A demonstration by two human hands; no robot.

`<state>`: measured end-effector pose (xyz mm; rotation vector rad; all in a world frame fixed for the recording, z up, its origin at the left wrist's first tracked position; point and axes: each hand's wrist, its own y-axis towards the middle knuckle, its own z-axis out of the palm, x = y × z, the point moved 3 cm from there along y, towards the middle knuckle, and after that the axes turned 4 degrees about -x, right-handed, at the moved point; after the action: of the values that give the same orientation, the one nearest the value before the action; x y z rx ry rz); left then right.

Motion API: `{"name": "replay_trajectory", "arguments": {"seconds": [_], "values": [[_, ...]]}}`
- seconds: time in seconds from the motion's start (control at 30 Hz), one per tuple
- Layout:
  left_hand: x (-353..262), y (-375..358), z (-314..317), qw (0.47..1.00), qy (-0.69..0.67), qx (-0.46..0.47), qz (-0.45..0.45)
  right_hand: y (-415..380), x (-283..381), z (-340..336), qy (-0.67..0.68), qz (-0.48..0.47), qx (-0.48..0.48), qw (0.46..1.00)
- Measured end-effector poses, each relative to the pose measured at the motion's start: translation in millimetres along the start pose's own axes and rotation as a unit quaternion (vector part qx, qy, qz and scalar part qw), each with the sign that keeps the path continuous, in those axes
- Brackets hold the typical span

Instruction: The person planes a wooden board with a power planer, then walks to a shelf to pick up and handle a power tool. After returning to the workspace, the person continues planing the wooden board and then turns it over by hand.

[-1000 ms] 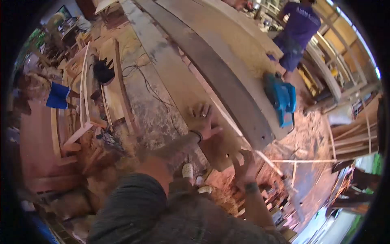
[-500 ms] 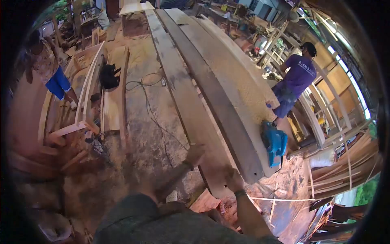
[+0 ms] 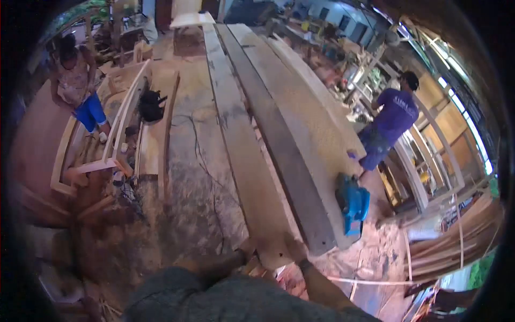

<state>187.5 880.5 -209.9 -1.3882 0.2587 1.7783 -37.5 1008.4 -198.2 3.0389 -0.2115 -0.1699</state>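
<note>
A long wooden plank [image 3: 251, 182] runs away from me, its near end close to my body. At that end my left hand [image 3: 247, 249] is closed on the left edge, though its fingers are blurred. Opposite it, my right hand [image 3: 295, 249] grips the right edge. Right beside this plank lies a darker board [image 3: 292, 155], with a narrow gap between the two. Wider light boards [image 3: 300, 107] lie beyond it, strewn with sawdust. A blue power planer [image 3: 353, 206] sits at their near right edge, apart from my hands.
A person in a purple shirt [image 3: 396, 115] stands at the right by wooden frames. Another person in blue shorts [image 3: 88, 110] stands at the left near a wooden frame [image 3: 64, 155]. A black animal [image 3: 151, 105] lies on planks. A cable [image 3: 201, 155] crosses the dusty floor.
My left hand has slid down the plank's left edge to its near end. My right hand stays at the right edge. The whole view has shifted slightly.
</note>
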Motion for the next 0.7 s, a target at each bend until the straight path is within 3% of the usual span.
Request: {"name": "replay_trajectory", "arguments": {"seconds": [0.07, 0.1, 0.17, 0.23, 0.33, 0.43, 0.5, 0.57, 0.63, 0.7], "values": [[-21.2, 5.0, 7.2, 0.981, 0.181, -0.026, 0.07, 6.8, -3.6, 11.8, 0.124, 0.004, -0.003, 0.992], [-43.4, -7.0, 19.5, 0.977, 0.202, -0.056, 0.039, 13.1, 1.2, -5.1, 0.165, 0.004, -0.003, 0.986], [-27.4, -7.3, 21.2, 0.995, 0.077, -0.067, -0.018, 3.7, 1.1, 13.3, 0.202, 0.022, 0.001, 0.979], [48.2, 34.9, 0.0, 0.974, -0.219, -0.031, -0.055, -7.1, -10.9, 75.6, 0.253, 0.076, 0.009, 0.964], [82.5, 53.8, -13.4, 0.934, -0.343, -0.041, -0.095, 9.1, 5.2, 33.3, 0.22, 0.103, 0.082, 0.967], [42.4, 21.1, -13.2, 0.994, -0.095, -0.05, 0.009, 6.4, 21.5, 44.5, 0.302, 0.108, 0.005, 0.947], [42.4, 16.7, -22.5, 0.968, -0.228, -0.069, -0.082, 11.6, 33.1, 39.0, 0.331, 0.102, 0.024, 0.938], [30.5, 3.3, -30.3, 0.948, -0.249, -0.137, -0.146, 16.2, 46.1, 27.8, 0.364, 0.107, 0.072, 0.922], [-2.2, -9.3, -14.3, 0.942, -0.229, -0.176, -0.172, 28.8, 44.2, -73.6, 0.406, 0.126, 0.126, 0.896], [-56.9, -31.0, 23.5, 0.962, -0.139, -0.182, -0.15, 23.3, 39.1, -51.9, 0.394, 0.077, 0.127, 0.907]]}}
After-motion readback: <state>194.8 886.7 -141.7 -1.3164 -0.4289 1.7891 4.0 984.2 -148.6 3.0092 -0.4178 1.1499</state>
